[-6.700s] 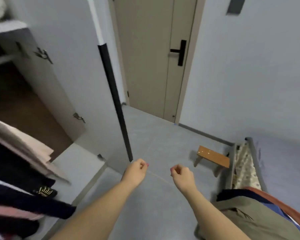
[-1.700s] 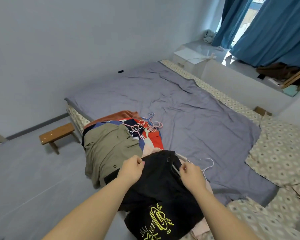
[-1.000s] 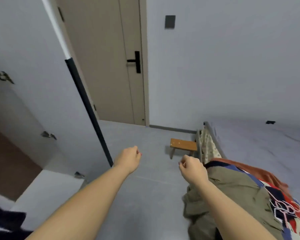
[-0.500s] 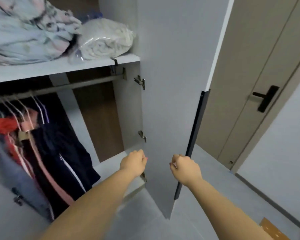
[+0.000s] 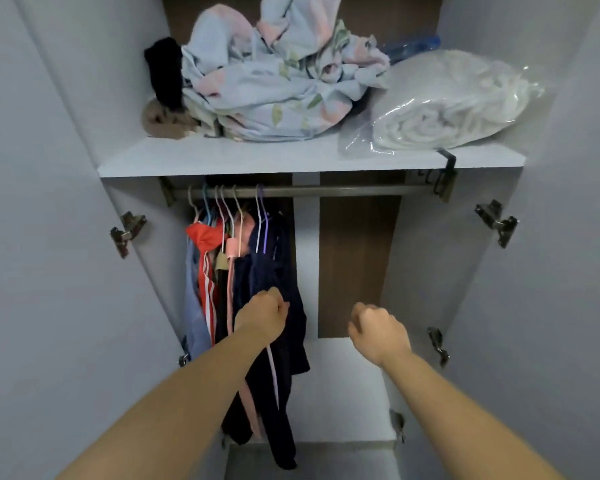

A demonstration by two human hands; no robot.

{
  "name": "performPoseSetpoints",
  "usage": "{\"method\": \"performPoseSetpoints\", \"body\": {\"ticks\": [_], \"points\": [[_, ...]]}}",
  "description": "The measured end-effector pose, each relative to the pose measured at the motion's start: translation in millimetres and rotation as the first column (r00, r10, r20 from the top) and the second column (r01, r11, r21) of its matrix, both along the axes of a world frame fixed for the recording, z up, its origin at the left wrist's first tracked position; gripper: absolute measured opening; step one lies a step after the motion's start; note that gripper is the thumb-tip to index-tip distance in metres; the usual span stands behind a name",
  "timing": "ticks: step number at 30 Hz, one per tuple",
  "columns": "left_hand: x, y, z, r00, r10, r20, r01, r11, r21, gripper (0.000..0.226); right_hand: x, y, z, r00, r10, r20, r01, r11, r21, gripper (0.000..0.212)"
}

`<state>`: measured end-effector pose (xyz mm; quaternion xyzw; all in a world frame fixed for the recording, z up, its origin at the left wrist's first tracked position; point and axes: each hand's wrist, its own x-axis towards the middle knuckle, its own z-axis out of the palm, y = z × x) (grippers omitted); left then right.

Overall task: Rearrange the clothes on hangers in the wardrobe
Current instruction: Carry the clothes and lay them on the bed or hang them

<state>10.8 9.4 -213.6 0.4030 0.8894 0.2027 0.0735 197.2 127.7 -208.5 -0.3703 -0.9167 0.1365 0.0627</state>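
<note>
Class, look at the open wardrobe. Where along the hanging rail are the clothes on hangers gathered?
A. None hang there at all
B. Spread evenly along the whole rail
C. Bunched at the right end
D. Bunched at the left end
D: the hanging clothes crowd the left end of the rail, whose middle and right stretch is bare apart from a dark hook near its right end.

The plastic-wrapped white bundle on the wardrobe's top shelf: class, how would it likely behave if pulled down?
The white bundle looks like rolled soft fabric, so probably squashy and light for its bulk. Its glossy clear wrap may be slippery. Rolled and overhanging the shelf edge slightly, it could tumble forward.
</note>
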Motion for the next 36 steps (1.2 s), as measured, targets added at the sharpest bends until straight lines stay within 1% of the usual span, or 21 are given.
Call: {"method": "performPoseSetpoints", "body": {"ticks": [5,7,10,13,16,18,20,21,23,25,27,29,33,36], "points": [[-85,24,9,0.997,0.08,0.0,-0.08,0.997,0.025,0.019,-87,31,15,0.996,0.085,0.008,-0.085,0.996,0.005,0.023],[-113,32,7,0.995,0.097,0.022,-0.098,0.995,0.036,0.017,-117,44,19,0.997,0.081,-0.01,-0.081,0.996,-0.027,0.023],[-148,40,1,0.986,0.14,0.095,-0.147,0.987,0.07,0.022,-157,57,14,0.997,0.049,-0.063,-0.056,0.991,-0.124,0.022],[-170,48,-4,0.966,0.192,0.174,-0.212,0.972,0.105,0.026,-188,65,2,0.993,0.065,-0.098,-0.085,0.973,-0.216,0.028],[-183,63,-3,0.935,0.221,0.278,-0.266,0.954,0.138,0.026,-220,75,-5,0.979,0.048,-0.197,-0.115,0.932,-0.345,0.039],[-189,76,-3,0.912,0.229,0.341,-0.289,0.948,0.136,0.032,-241,80,-8,0.966,0.016,-0.256,-0.129,0.893,-0.432,0.042],[-196,89,-7,0.902,0.239,0.36,-0.292,0.951,0.1,0.045,-260,86,-14,0.959,0.03,-0.282,-0.159,0.88,-0.447,0.044],[-198,94,-8,0.89,0.255,0.377,-0.309,0.947,0.09,0.046,-268,88,-16,0.958,0.047,-0.282,-0.174,0.877,-0.447,0.043],[-200,103,-11,0.879,0.257,0.4,-0.316,0.945,0.088,0.04,-283,92,-20,0.957,0.045,-0.285,-0.187,0.85,-0.493,0.039],[-205,112,-18,0.892,0.23,0.389,-0.295,0.949,0.116,0.034,-295,95,-24,0.954,-0.004,-0.3,-0.179,0.793,-0.582,0.032],[-207,119,-23,0.898,0.211,0.386,-0.279,0.952,0.129,0.029,-304,97,-28,0.949,-0.043,-0.312,-0.173,0.757,-0.63,0.024],[-209,125,-27,0.895,0.2,0.4,-0.268,0.956,0.122,0.023,-309,100,-32,0.948,-0.041,-0.314,-0.178,0.751,-0.636,0.021],[-210,131,-38,0.864,0.149,0.48,-0.268,0.945,0.19,0.009,-313,104,-34,0.935,-0.061,-0.351,-0.197,0.732,-0.653,0.01],[-206,131,-40,0.839,0.131,0.527,-0.292,0.927,0.234,0.006,-314,105,-33,0.924,-0.08,-0.373,-0.204,0.723,-0.66,0.01]]}}
